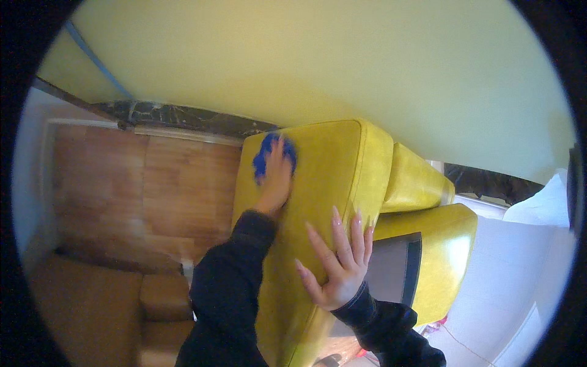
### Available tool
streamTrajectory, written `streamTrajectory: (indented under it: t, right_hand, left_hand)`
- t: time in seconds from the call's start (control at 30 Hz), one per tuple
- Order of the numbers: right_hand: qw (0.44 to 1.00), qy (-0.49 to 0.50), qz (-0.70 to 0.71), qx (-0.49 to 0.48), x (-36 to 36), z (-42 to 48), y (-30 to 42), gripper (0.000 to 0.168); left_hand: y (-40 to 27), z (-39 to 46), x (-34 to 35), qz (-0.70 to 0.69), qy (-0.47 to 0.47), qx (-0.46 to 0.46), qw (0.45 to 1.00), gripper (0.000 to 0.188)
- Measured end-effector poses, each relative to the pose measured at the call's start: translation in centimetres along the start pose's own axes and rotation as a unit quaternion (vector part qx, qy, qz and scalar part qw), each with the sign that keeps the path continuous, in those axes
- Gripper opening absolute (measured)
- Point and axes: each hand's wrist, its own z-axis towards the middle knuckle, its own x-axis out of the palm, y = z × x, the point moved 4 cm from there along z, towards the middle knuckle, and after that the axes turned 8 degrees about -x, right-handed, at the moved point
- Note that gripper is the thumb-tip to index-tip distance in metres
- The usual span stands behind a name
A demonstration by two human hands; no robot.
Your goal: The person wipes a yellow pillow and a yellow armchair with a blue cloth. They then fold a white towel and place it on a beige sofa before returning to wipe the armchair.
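Observation:
A crumpled blue cloth [262, 160] lies on the yellow upholstered back of a sofa [321, 156], near its far left edge. My left hand [276, 176] presses on the cloth from above, fingers stretched forward. Nearer and to the right, my right hand [341, 268] is spread, with nothing in it, by the edge of the same yellow upholstery. Its palm faces down, and whether it touches the surface is hard to tell. Dark long sleeves cover both forearms.
A pale yellow-green wall [321, 59] with a dark marbled baseboard [192, 119] stands beyond the sofa. Wood-look flooring [183, 183] lies left, with brown seating [91, 307] at lower left. Yellow cushions [412, 183] and a grey panel [390, 268] are at right; a white cloth-like item [541, 204] is farther right.

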Motion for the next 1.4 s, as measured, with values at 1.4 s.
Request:
streamTrajectory:
  t: [1.4]
  right_hand:
    - [0.98,-0.13,0.148,-0.021,-5.0,-7.8,7.9,0.02]
  left_hand:
    - [4.3,-17.9,-2.2,0.339,0.005,0.099,0.935,0.049]
